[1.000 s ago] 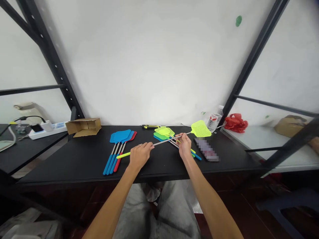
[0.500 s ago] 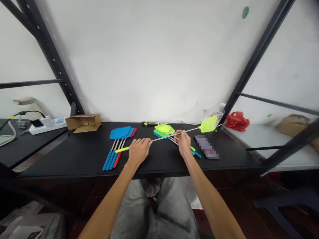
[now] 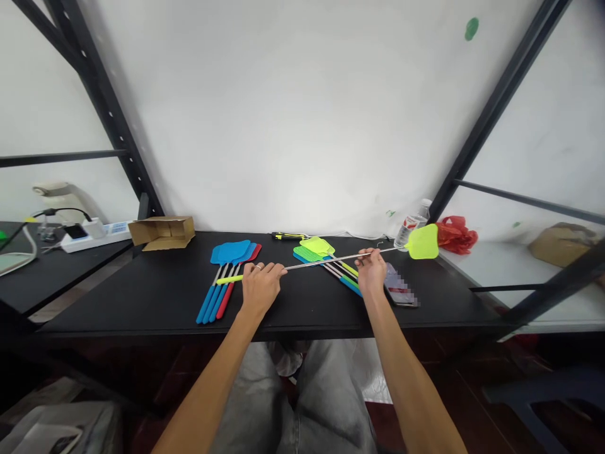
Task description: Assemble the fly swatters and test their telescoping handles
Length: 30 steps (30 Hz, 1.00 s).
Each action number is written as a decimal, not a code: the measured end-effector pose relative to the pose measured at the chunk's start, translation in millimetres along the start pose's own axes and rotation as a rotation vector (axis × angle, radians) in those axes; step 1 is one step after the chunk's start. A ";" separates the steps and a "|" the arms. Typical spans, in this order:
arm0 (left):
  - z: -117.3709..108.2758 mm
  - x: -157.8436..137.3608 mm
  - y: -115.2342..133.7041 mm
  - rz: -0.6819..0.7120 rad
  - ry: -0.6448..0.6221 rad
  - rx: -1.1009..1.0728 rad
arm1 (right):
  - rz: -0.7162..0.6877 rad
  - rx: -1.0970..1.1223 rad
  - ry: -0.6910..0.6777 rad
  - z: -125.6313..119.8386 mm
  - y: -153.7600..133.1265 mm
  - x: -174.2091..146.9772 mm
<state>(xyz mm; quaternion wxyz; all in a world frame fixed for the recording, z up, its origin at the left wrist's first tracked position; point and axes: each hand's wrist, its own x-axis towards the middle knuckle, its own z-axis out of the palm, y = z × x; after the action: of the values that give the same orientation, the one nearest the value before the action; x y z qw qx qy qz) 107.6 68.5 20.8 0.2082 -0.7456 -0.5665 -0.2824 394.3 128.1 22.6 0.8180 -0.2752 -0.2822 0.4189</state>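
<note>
A yellow-green fly swatter (image 3: 422,242) with a thin metal shaft is held crosswise above the black table, its head to the right. My left hand (image 3: 261,289) is closed round its handle end near the shaft. Farther along, my right hand (image 3: 371,270) pinches the metal shaft below the head. Behind the shaft, several yellow, green and blue fly swatters (image 3: 316,247) lie in an overlapping pile, with handles pointing toward my right hand. To the left of my left hand, blue fly swatters (image 3: 232,251) and a red one (image 3: 225,300) lie fanned side by side.
A phone (image 3: 399,287) lies right of my right hand. A water bottle (image 3: 412,222) and a red plastic bag (image 3: 457,234) stand behind it. A yellow-black utility knife (image 3: 289,236) rests by the wall. An open cardboard box (image 3: 163,234) and a power strip (image 3: 101,237) are left.
My right hand has slid right along the shaft. The swatter's head has moved farther right and its shaft looks longer between my hands. My left hand stays nearly in place.
</note>
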 end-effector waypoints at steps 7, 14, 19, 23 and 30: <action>2.1 -0.3 -5.3 -0.030 0.027 -0.049 | 0.013 0.036 -0.003 -5.6 -5.3 2.6; 0.3 -0.8 -10.4 0.034 0.035 -0.170 | 0.003 -0.030 0.000 -15.9 -3.9 1.4; 1.0 -1.6 -14.7 0.006 0.110 -0.133 | 0.000 -0.039 -0.066 -16.7 1.6 1.3; 0.4 -3.6 -23.4 -0.004 0.170 -0.065 | -0.004 -0.001 -0.095 -13.5 6.9 0.6; -4.7 -9.1 -33.5 -0.026 0.172 -0.039 | 0.018 0.018 -0.136 -9.5 7.7 -2.4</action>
<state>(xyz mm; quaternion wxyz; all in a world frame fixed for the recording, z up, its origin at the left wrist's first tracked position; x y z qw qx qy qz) 72.7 68.0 18.0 0.2380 -0.7151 -0.5504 -0.3592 395.7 127.8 10.2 0.7956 -0.2412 -0.3311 0.4463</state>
